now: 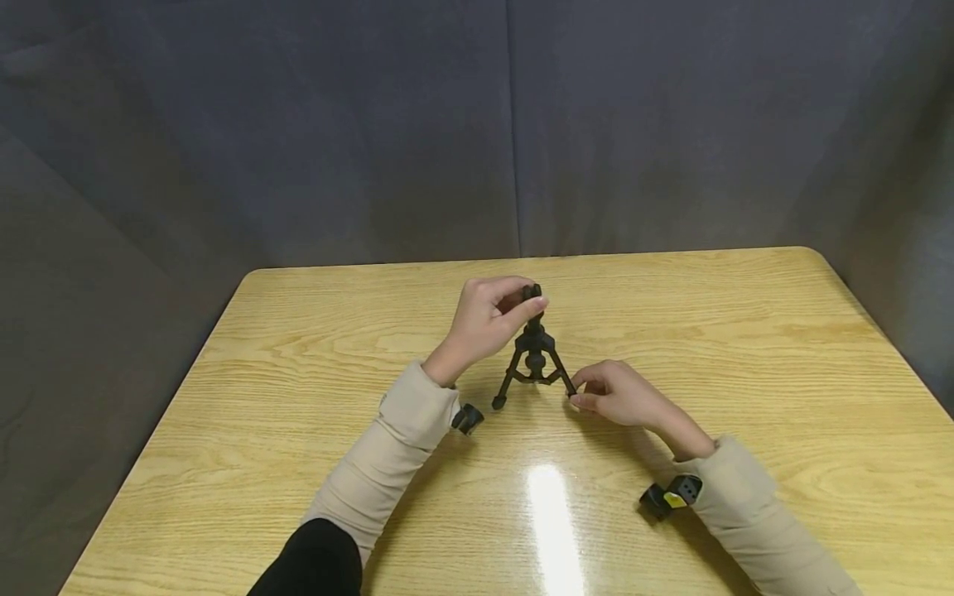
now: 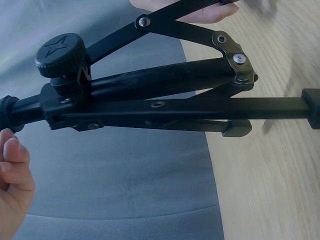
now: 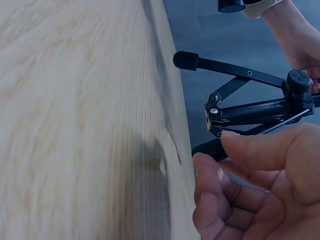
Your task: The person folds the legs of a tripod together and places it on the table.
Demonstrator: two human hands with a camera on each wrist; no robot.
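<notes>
A small black tripod [image 1: 535,362] stands upright near the middle of the table, its legs spread and joined by hinged braces. My left hand [image 1: 484,319] grips the top of it between thumb and fingers. Low at the tripod's right side, my right hand [image 1: 622,393] pinches the rubber foot [image 3: 212,149] of one leg between thumb and fingertips. Another leg's foot [image 3: 186,60] points out free. In the left wrist view, a round knob [image 2: 61,54] with a star mark sits at the leg hub, and the braces meet at a riveted collar [image 2: 239,62].
The wood-grain table [image 1: 298,348] has rounded back corners, with a dark grey cloth [image 1: 373,132] hanging behind it and at its sides. A bright light reflection lies on the table's front part. Each wrist wears a small black camera [image 1: 468,419].
</notes>
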